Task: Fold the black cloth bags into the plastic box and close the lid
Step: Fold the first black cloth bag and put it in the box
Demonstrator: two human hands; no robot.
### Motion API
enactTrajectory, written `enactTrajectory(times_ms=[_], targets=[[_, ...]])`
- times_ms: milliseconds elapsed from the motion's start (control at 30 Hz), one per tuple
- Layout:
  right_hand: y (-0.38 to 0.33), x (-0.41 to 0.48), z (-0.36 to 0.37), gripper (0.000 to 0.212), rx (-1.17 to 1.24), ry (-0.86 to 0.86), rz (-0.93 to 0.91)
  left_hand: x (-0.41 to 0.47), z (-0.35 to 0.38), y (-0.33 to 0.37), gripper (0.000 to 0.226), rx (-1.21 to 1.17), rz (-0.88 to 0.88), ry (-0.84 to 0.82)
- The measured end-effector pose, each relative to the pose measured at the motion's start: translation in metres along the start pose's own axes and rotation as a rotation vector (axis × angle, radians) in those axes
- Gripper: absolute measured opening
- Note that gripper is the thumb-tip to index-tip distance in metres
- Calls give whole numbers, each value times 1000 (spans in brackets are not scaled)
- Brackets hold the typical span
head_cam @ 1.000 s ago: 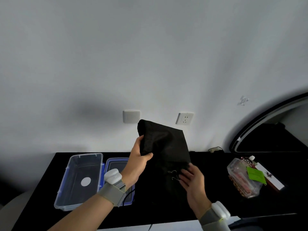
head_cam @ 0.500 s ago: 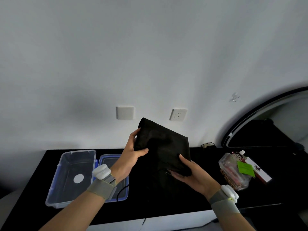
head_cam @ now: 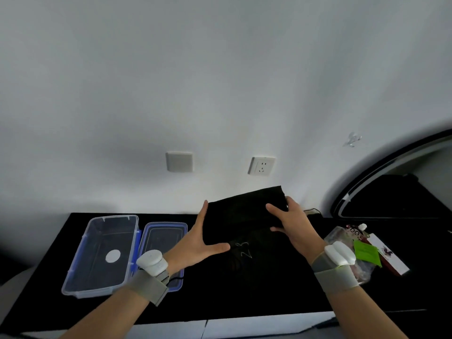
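A folded black cloth bag (head_cam: pixel 241 212) is held just above the black table, tilted up at its far right corner. My left hand (head_cam: pixel 199 243) supports its left edge, fingers spread, thumb under the near side. My right hand (head_cam: pixel 292 223) grips its right end, thumb on top. Under it more black cloth (head_cam: pixel 244 260) lies on the table, with a thin light cord looped on it. The clear plastic box (head_cam: pixel 100 255) stands open at the left. Its blue-rimmed lid (head_cam: pixel 162 241) lies flat beside it, partly hidden by my left wrist.
A clear packet of snacks (head_cam: pixel 342 241) with a green tag (head_cam: pixel 367 253) and a white box (head_cam: pixel 389 258) lie at the right. A dark curved-frame object (head_cam: pixel 391 196) stands at the back right. Wall sockets (head_cam: pixel 261 166) are behind the table. The table's near edge (head_cam: pixel 220 324) is white.
The bag has come down from an upright hold to a flatter, folded one. My right hand moved from its lower edge to its right end; my left hand slid to the left edge.
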State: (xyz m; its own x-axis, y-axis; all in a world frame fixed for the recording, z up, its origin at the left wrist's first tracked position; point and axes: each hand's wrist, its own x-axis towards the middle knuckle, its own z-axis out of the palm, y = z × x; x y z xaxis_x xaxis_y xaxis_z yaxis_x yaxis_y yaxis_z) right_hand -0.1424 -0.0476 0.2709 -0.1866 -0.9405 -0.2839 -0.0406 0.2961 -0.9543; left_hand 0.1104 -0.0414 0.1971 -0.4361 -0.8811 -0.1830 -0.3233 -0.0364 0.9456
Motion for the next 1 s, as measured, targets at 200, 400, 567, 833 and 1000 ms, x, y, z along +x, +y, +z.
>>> enactTrajectory(times_ms=[200,400,567,833,1000], targets=[[-13,12,-29,50,79,-130,41,21,31,5,81,137,30,137],[-15,35,-60,51,14,-216,3,44,73,12,63,231,-39,133],[-17,58,-83,42,-218,-206,-148,62,86,5,76,330,-82,14],[-21,99,-105,36,-983,-537,-451,100,66,18,99,650,119,371],[-21,115,-95,32,-1119,-692,-515,125,61,50,114,795,297,393]])
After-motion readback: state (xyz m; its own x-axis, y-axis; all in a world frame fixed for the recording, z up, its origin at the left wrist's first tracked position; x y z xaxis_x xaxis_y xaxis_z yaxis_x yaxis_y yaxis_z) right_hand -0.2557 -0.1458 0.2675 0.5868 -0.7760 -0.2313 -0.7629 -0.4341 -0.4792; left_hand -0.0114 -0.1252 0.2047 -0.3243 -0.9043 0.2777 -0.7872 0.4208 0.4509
